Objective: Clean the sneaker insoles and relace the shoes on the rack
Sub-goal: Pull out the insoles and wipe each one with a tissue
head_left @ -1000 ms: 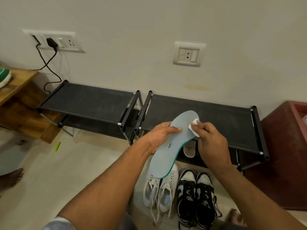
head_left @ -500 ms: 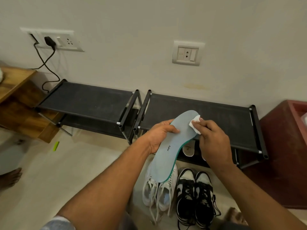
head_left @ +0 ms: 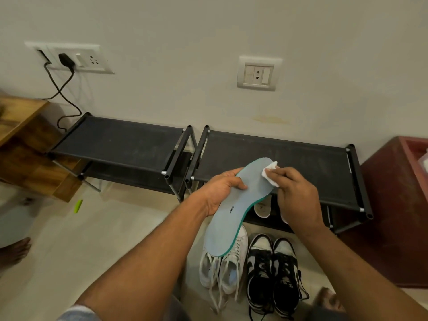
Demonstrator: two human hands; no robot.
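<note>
My left hand [head_left: 221,189] grips a grey-blue insole [head_left: 236,209] with a green edge by its middle, thumb on the top face. The insole hangs above the floor in front of the black shoe rack [head_left: 273,158], toe end up. My right hand [head_left: 296,195] pinches a small white wipe [head_left: 269,173] and presses it on the insole's toe end. Below on the floor stand a pair of white sneakers [head_left: 223,267] with loose laces and a pair of black-and-white sneakers [head_left: 273,272].
A second black rack [head_left: 120,140] stands to the left, beside a wooden shelf [head_left: 27,144]. A dark red cabinet [head_left: 398,209] stands at the right. Pale footwear [head_left: 262,206] sits on the lower rack shelf. A charger cable [head_left: 67,89] hangs from the wall socket. A green item [head_left: 78,206] lies on the floor.
My right hand has slid the wipe slightly up the insole toward its toe tip. My left hand still holds the insole in the same place.
</note>
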